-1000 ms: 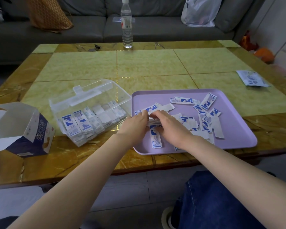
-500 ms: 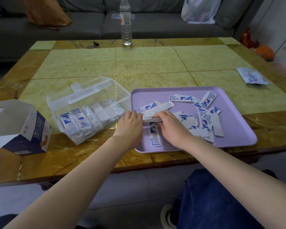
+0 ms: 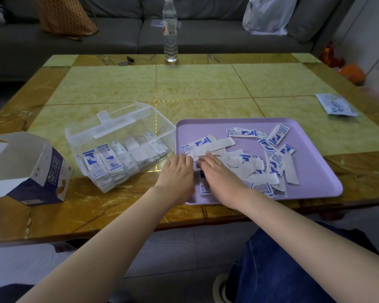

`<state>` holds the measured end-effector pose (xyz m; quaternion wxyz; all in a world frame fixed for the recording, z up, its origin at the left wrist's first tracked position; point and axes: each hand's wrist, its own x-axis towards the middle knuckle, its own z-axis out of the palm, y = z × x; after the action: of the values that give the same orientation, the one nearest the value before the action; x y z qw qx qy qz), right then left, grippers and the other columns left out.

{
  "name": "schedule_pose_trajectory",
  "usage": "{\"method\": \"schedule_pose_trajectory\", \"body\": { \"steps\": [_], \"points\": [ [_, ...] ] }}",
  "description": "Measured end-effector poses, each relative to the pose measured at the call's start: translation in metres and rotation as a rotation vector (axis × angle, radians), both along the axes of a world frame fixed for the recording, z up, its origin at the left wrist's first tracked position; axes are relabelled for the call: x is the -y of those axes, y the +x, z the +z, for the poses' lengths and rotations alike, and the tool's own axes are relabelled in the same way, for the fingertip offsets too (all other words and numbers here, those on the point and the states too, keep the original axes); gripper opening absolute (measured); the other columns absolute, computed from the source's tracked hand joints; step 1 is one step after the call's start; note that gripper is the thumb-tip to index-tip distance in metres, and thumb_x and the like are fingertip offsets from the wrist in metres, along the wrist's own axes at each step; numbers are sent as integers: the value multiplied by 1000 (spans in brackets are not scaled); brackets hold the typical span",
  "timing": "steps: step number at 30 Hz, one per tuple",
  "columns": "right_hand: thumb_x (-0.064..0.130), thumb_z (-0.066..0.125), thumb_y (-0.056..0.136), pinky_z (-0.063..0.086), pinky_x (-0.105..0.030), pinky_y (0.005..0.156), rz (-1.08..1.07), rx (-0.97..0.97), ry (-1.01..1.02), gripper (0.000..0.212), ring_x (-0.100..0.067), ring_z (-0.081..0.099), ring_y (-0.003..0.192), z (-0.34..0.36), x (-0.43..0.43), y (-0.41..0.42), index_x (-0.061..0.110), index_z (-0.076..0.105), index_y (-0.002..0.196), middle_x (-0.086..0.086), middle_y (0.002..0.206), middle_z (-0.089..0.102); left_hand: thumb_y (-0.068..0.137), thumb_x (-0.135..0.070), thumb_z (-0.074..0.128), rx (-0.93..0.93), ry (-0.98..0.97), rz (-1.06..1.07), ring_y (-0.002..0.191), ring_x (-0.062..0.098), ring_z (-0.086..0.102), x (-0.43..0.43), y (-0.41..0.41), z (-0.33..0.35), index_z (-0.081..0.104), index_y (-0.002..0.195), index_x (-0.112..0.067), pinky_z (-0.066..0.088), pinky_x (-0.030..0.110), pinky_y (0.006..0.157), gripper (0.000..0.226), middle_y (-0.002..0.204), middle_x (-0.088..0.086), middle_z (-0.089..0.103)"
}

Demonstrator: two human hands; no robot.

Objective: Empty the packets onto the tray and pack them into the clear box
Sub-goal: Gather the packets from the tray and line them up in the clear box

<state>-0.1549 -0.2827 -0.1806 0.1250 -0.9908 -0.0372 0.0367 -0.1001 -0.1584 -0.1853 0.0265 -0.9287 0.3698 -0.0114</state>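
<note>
A lilac tray [image 3: 311, 171] lies on the table with several white-and-blue packets [image 3: 271, 158] scattered across it. Left of it a clear box [image 3: 123, 136] stands tilted, its lid up, with rows of the same packets inside. My left hand [image 3: 177, 171] rests at the tray's left rim, fingers on a small stack of packets [image 3: 197, 152]. My right hand [image 3: 219, 171] lies palm down beside it, fingertips touching the same stack. Both hands press the stack between them; the packets under the palms are hidden.
An open blue-and-white carton [image 3: 29, 169] sits at the left table edge. A flat empty bag [image 3: 335, 104] lies far right. A water bottle [image 3: 170, 29] stands at the far edge, with a sofa behind. My knee in jeans [image 3: 282, 270] is below the table.
Both hands have slid a little farther up the tray, gathering packets between their fingertips. The camera has tipped slightly downward.
</note>
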Motion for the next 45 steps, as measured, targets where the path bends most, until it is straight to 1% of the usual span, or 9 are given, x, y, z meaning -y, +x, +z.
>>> {"method": "schedule_pose_trajectory", "body": {
  "steps": [7,11,14,23,29,36,40,43,45],
  "points": [
    [-9,32,93,10,-20,111,-48,34,100,54,-15,6,145,-3,5,2,6,27,144,-4,153,20,95,-20,33,-77,-12,42,114,28,38,-4,2,1,34,117,-8,31,34,98,26,124,11,39],
    [-3,40,93,31,-23,100,-75,84,136,38,-17,34,130,-7,10,7,8,51,128,-3,135,44,90,-11,41,-26,56,9,115,29,39,-4,3,4,36,119,-8,31,33,98,29,125,12,42],
    [-2,46,91,37,-25,93,-81,167,162,33,-19,46,114,-4,13,8,10,61,118,-4,115,57,88,-8,44,7,41,3,115,28,40,-4,2,6,37,117,-10,30,31,96,31,124,10,45],
    [-12,44,86,39,-31,100,-106,132,265,47,-20,46,121,-10,3,-1,8,49,129,-6,130,47,86,-15,50,-41,53,45,113,28,39,-5,-8,4,34,120,-9,31,33,95,38,123,12,41],
    [-2,49,90,39,-27,91,-24,176,191,29,-21,51,109,9,4,2,8,61,115,-6,113,59,91,-12,44,37,31,-20,114,27,40,-10,-10,19,38,121,-11,31,32,94,31,122,8,48],
    [19,50,95,46,-40,74,-11,226,314,18,-24,58,88,49,-7,6,8,63,100,-4,94,64,88,-2,38,198,-82,-16,106,24,44,-29,-3,56,36,115,-13,29,29,83,29,114,3,50],
    [24,49,95,43,-31,69,21,237,397,20,-11,54,71,69,-26,9,13,62,106,8,81,59,90,-4,40,189,-168,4,101,22,50,-52,9,68,37,113,-17,31,27,80,27,110,-1,52],
    [28,49,95,48,-35,75,32,290,304,28,-23,63,89,85,-45,17,16,57,119,0,98,70,93,-9,41,148,-226,5,104,21,53,-68,17,81,38,122,-20,32,27,80,31,112,-3,54],
    [32,49,95,48,-38,73,38,334,220,27,-28,62,91,95,-56,26,16,60,113,-5,98,70,95,-14,42,164,-226,14,103,21,52,-79,23,89,40,118,-20,31,27,79,25,111,-3,55]
  ]
}}
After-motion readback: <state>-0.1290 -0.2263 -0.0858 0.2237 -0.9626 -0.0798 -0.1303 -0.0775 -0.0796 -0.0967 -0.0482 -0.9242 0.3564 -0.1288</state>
